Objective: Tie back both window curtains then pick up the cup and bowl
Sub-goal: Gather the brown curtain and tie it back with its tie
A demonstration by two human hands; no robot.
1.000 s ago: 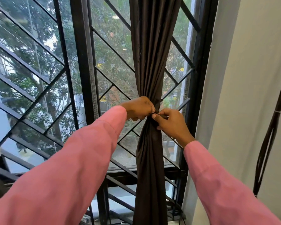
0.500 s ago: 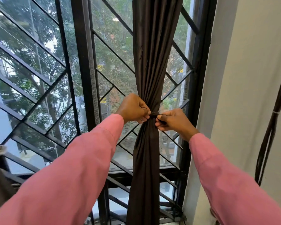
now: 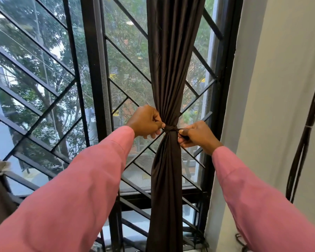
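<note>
Both ends of tie pinched | curtain between left hand, right hand

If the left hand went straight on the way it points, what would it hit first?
Most likely the gathered dark curtain, right at the tie that the left hand pinches; the window grille lies behind, though depth is unclear.
</note>
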